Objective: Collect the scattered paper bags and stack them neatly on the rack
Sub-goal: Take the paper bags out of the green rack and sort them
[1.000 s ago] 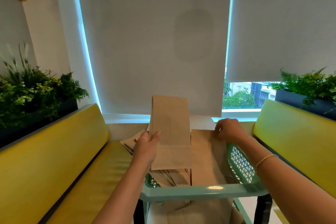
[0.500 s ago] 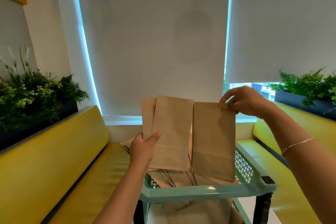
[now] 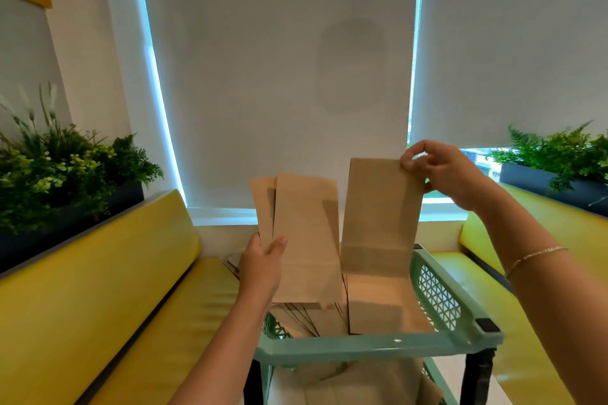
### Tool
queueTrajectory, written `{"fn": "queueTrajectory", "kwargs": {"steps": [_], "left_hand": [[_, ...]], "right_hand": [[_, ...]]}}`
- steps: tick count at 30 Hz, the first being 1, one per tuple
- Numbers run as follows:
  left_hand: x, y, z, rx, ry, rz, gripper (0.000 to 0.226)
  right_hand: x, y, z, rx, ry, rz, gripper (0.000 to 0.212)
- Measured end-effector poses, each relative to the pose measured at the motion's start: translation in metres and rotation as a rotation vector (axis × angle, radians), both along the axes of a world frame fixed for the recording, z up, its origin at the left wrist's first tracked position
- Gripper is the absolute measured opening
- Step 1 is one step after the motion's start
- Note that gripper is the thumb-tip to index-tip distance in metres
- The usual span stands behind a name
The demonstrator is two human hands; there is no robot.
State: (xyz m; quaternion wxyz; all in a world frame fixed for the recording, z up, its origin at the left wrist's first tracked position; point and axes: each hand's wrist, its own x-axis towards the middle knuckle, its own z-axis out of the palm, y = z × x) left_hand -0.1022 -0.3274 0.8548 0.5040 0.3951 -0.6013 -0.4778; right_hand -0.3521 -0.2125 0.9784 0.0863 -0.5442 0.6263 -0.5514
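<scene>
- Paper bags [image 3: 306, 240] are the thing of this task: I see flat, brown, folded ones, thin and light, and I judge they bend and slide easily.
- My left hand [image 3: 261, 268] holds two of them upright by the lower left edge, thumb in front, above the green rack [image 3: 371, 347].
- My right hand [image 3: 441, 171] pinches a single bag [image 3: 378, 220] at its top right corner, so it hangs beside the other two and does not touch them.
- More bags lie in the top tray of the rack, some fanned out and untidy; a few stick out over its far left corner.
- I judge the step is gathering: the next move calls for laying the single bag against the left pair, edges aligned, before putting the bundle down.
</scene>
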Motion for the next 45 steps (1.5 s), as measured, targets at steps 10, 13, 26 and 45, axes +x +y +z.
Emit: {"fn": "queueTrajectory", "kwargs": {"steps": [10,13,26,45], "left_hand": [[0.000,0.013,0.007,0.005,0.000,-0.116,0.052],[-0.001,0.017,0.009,0.095,0.114,-0.246,0.035],[-0.005,0.005,0.000,-0.072,-0.013,-0.045,0.015],[-0.004,-0.001,-0.001,-0.104,0.003,0.171,0.006]], "right_hand": [[0.031,-0.043,0.001,-0.059,-0.079,-0.109,0.026],[0.044,-0.060,-0.019,-0.022,0.001,-0.225,0.019],[0.068,-0.074,-0.071,0.132,-0.039,-0.324,0.040],[0.037,-0.039,-0.106,0.746,0.321,-0.594,0.022]]}}
